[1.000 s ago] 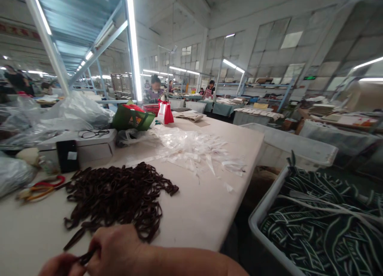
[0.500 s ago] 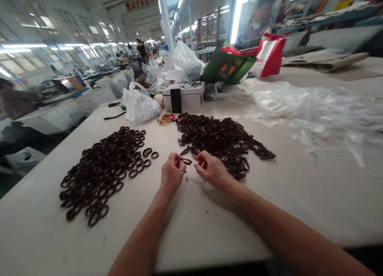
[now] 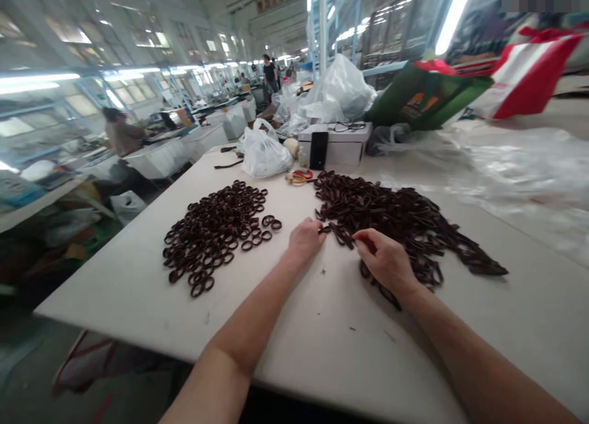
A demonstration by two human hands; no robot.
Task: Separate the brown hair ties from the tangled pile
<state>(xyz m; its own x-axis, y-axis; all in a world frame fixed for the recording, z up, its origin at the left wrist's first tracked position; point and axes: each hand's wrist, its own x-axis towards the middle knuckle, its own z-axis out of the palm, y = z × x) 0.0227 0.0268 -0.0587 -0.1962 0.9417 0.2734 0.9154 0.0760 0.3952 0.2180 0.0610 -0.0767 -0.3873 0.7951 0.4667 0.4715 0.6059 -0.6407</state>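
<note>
My left hand is closed, with a small dark brown loop poking out from its fingertips. To its right, my right hand pinches thumb and forefinger together at the near edge of a heap of flattened dark brown loops; whatever is between those fingertips is too small to make out. A few loose strips lie between the two hands. Left of my left hand spreads a pile of rounded dark brown rings, with several single rings at its right side.
Behind the heaps stand a white box with glasses on top, a black phone, orange-handled scissors and a white plastic bag. A green bag, a red-and-white bag and clear plastic sheeting occupy the right.
The view has swung left. My left hand has moved toward the flattened loops, and my right hand remains at the heap with its fingertips closer together.
</note>
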